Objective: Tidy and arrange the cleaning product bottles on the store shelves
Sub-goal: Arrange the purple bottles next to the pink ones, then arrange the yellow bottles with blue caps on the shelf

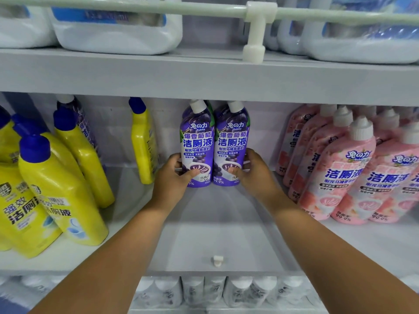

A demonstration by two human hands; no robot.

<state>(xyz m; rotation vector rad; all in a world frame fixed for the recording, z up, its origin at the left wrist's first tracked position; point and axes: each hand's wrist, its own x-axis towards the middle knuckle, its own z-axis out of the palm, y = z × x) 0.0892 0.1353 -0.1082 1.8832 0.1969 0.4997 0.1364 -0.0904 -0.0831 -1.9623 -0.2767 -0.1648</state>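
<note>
Left hand (pixel 175 175) and right hand (pixel 251 171), fingers curled, each grip one of two upright purple plastic toilet-cleaner bottles (pixel 214 146) set touching on the white shelf (pixel 217 223); next, likely sliding the pair forward squarely.

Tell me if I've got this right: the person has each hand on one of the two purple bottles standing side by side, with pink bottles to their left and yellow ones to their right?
Not quite: the colours are swapped. In the head view the left hand and right hand each grip one of the two purple bottles, but the yellow bottles stand to their left and the pink bottles to their right.
</note>
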